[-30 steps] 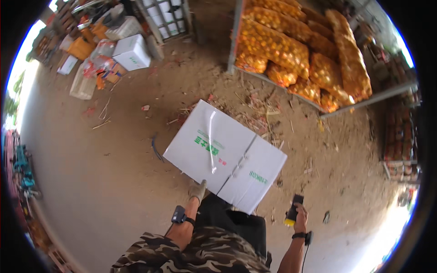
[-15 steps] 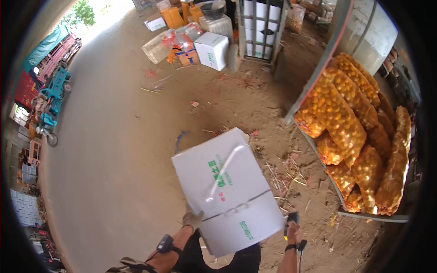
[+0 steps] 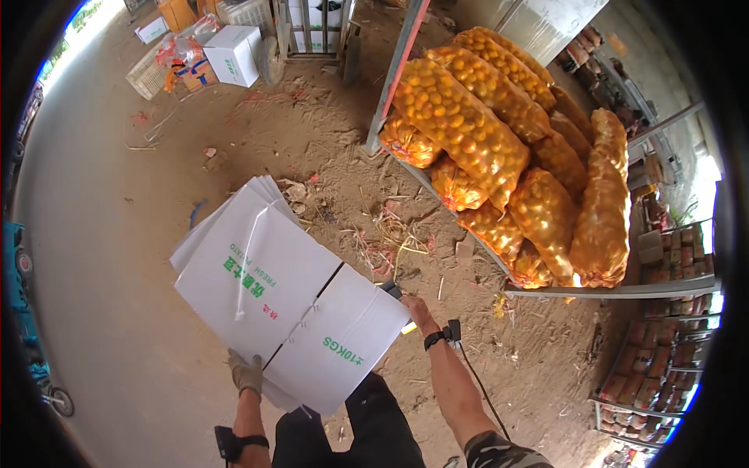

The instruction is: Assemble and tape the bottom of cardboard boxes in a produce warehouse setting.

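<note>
White flat cardboard cartons (image 3: 285,273) are now fanning; we're noting gloved left fingers (image 3: 251,370) clamping them, bare right fingers (image 3: 420,310) gripping a black-yellow tool (image 3: 391,289).

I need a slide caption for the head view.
Gloved left hand grips flat white boxes; right hand holds a black tool.

hands (image 3: 247,373): 2 | wrist straps (image 3: 434,340): 2 | flattened cartons (image 3: 273,265): at least 2, overlapping
</note>
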The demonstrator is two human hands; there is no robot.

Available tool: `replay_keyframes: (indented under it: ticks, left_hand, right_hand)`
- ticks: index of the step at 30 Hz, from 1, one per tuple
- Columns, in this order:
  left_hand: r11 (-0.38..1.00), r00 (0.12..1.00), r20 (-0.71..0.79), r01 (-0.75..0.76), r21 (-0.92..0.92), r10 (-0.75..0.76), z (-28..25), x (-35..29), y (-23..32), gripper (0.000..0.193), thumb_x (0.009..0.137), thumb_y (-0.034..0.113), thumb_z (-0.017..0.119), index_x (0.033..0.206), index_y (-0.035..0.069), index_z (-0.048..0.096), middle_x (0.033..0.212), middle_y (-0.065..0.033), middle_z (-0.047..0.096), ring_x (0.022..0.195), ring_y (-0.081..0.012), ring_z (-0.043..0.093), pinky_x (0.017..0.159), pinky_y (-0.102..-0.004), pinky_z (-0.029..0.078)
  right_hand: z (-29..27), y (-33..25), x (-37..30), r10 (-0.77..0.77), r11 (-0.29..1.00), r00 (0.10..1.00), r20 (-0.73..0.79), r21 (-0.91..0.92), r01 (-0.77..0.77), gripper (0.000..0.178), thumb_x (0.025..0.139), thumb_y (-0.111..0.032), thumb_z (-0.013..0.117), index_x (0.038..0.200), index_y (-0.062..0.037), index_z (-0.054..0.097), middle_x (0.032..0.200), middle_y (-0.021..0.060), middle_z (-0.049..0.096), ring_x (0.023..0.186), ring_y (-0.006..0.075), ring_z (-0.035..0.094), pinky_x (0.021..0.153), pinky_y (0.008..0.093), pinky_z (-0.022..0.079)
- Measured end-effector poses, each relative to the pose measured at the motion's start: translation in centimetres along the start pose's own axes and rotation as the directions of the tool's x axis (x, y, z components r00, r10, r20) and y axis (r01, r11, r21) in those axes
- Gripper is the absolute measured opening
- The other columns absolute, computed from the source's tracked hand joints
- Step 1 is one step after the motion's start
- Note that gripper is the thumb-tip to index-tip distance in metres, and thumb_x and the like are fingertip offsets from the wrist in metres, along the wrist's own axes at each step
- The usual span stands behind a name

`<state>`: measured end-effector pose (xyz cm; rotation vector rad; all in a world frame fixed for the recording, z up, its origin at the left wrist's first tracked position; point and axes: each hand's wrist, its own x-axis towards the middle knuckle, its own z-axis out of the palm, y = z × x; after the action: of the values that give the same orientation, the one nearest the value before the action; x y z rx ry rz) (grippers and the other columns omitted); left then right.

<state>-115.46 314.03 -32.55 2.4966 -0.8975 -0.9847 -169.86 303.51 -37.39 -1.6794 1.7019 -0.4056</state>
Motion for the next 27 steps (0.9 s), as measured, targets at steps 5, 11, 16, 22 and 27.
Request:
replay_keyframes:
  ticks: [5,11,16,22,27]
  left_hand:
    - [0.956,0.995,0.095,-0.024,0.291,-0.004,-3.6,-2.6,1.6,0.082,0.097,0.035,0.074,0.162,-0.006,0.044,0.169,-0.0328,0.039,0.16,-0.0427,0.036,0.133,-0.0418,0.028]
    - [0.712,0.872,0.473,0.254,-0.655,0.124,-3.3,-10.0,6.7,0.054,0.108,0.044,0.068,0.145,0.004,0.069,0.118,-0.0045,0.075,0.097,-0.0166,0.067,0.088,-0.0339,0.057]
    - [0.068,0.953,0.137,0.123,-0.99,0.27,-9.3,-12.6,8.3,0.059,0.115,0.054,0.05,0.155,0.012,0.057,0.138,-0.0054,0.069,0.124,-0.0215,0.069,0.106,-0.0436,0.057]
    - [0.039,0.901,-0.272,-0.302,-0.953,0.339,-22.6,-12.1,14.4,0.073,0.116,0.053,0.047,0.17,0.006,0.035,0.161,-0.0092,0.053,0.145,-0.0214,0.052,0.122,-0.037,0.041]
    - [0.338,0.918,-0.25,-0.352,-0.873,0.31,-24.6,-12.0,19.2,0.076,0.11,0.031,0.069,0.17,0.001,0.032,0.157,-0.0138,0.055,0.137,-0.0192,0.054,0.115,-0.0328,0.045]
  right_hand:
    - [-7.4,-14.3,-10.3,0.169,0.682,0.981,0.098,0.707,-0.188,0.027,0.096,-0.018,0.059,0.093,0.0036,0.075,0.084,0.0041,0.068,0.081,0.0136,0.061,0.077,0.0341,0.049]
    - [-17.6,-40.6,-20.7,-0.043,0.942,0.994,0.097,0.336,0.008,0.025,0.082,-0.028,0.079,0.097,-0.007,0.078,0.09,0.0151,0.07,0.087,0.0314,0.071,0.083,0.0405,0.056]
    - [-8.4,-48.3,-21.1,-0.263,0.942,0.963,0.056,0.232,0.244,0.021,0.081,-0.019,0.079,0.099,-0.0082,0.077,0.091,0.0225,0.068,0.089,0.0434,0.068,0.088,0.048,0.056]
    - [-4.2,-50.0,-20.1,-0.27,0.944,0.958,0.1,0.224,0.242,0.022,0.082,-0.016,0.075,0.102,-0.006,0.078,0.093,0.0189,0.07,0.093,0.0403,0.07,0.091,0.0457,0.055]
    - [-5.6,-51.6,-16.9,-0.413,0.904,0.899,0.142,0.178,0.388,0.038,0.085,-0.026,0.079,0.119,-0.0103,0.077,0.105,0.0226,0.062,0.098,0.044,0.067,0.086,0.0504,0.056]
